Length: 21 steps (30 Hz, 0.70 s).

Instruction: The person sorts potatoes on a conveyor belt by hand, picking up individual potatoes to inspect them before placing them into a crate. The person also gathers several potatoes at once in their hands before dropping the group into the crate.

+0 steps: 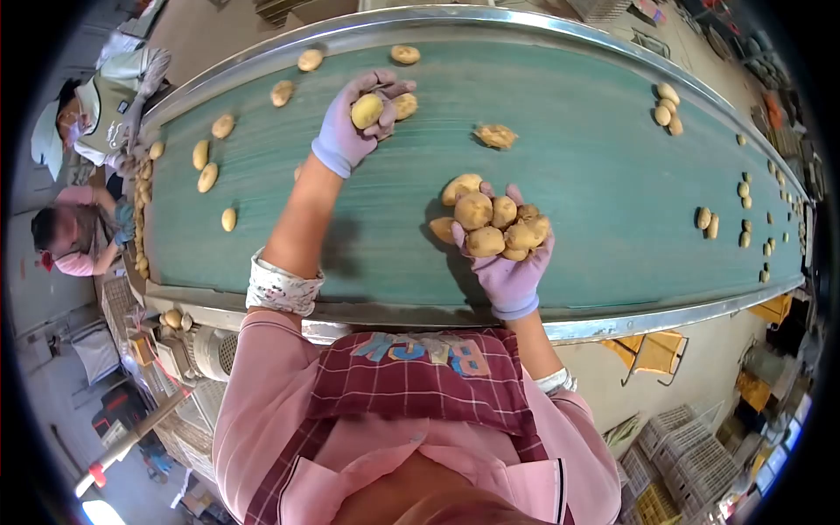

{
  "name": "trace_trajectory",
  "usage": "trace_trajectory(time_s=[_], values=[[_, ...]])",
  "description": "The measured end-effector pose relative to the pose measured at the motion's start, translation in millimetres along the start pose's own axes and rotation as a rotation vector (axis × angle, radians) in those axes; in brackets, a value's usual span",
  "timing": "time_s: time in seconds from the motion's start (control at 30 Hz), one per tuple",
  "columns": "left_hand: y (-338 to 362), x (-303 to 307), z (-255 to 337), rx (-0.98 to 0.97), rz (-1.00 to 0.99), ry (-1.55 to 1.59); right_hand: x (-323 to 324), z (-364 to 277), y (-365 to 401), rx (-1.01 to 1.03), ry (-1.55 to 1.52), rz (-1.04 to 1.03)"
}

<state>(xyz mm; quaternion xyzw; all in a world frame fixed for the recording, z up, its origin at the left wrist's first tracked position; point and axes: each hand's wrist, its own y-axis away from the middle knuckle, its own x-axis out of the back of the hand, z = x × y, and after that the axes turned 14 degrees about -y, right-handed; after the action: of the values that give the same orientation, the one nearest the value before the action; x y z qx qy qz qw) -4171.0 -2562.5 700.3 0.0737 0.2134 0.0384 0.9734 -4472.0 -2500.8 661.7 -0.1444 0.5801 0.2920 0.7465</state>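
Over the left half of a green conveyor belt [612, 175], my left hand [343, 129], in a lilac glove, has its fingers closed round a yellowish potato [367, 111]. Just beyond those fingers, another potato [405, 107] partly shows. Palm up, my gloved right hand [512, 284] cups a heap of several potatoes [473, 211] near the middle of the belt. Beside the heap, a potato [443, 230] sits at its left edge. A rough, misshapen potato [496, 136] lies on the belt farther off, between my two hands.
Loose potatoes [207, 178] are scattered at the left, and a small cluster [668, 94] lies at the far right. A metal rail [604, 327] borders the belt's near side. Two people [83, 223] work at its left end. Stacked crates [687, 455] stand at the lower right.
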Motion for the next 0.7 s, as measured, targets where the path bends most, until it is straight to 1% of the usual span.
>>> trace_trajectory(time_s=[0.03,0.07,0.1,0.13,0.17,0.2,0.23,0.27,0.3,0.37,0.43,0.47,0.5,0.57,0.63,0.7], values=[[-4,-5,-5,-0.017,-0.032,-0.052,0,-4,-2,-0.007,-0.027,-0.018],[-7,-14,-9,-0.034,-0.057,-0.106,-2,-11,-2,-0.003,-0.018,0.007],[-7,-33,-10,-0.050,-0.078,-0.158,-4,-18,-1,0.013,0.007,0.000],[-11,-53,-6,0.246,0.003,-0.728,-9,-21,0,0.022,0.032,-0.003],[-17,-72,-18,0.236,0.062,-1.217,-11,-25,1,0.029,0.060,-0.011],[-32,-56,-54,-0.324,0.043,-1.782,-12,-29,1,0.055,0.072,0.001],[-29,-79,-54,-0.641,0.078,-2.050,-14,-32,1,0.081,0.086,0.013],[-34,-94,-63,-0.664,-0.004,-2.121,-14,-41,2,0.070,0.094,-0.006],[-40,-97,-83,-0.552,-0.116,-2.083,-13,-46,2,0.053,0.089,-0.019],[-55,-118,-79,-0.247,-0.208,-2.157,-14,-56,2,0.013,0.070,-0.041],[-36,-142,-59,-0.215,0.028,-1.601,-24,-70,2,-0.013,0.098,-0.032],[-28,-153,-54,-0.194,0.085,-1.313,-27,-70,2,0.012,0.126,-0.009],[-23,-160,-57,-0.426,0.140,-1.188,-29,-74,4,0.018,0.111,0.008],[12,-190,-56,-0.630,0.220,-1.022,-31,-78,6,0.033,0.118,0.029],[30,-216,-41,-1.066,-0.193,-1.495,-27,-77,-5,0.039,0.182,0.013],[45,-231,-61,-0.983,-0.066,-1.607,-20,-71,-21,0.060,0.373,-0.021]])
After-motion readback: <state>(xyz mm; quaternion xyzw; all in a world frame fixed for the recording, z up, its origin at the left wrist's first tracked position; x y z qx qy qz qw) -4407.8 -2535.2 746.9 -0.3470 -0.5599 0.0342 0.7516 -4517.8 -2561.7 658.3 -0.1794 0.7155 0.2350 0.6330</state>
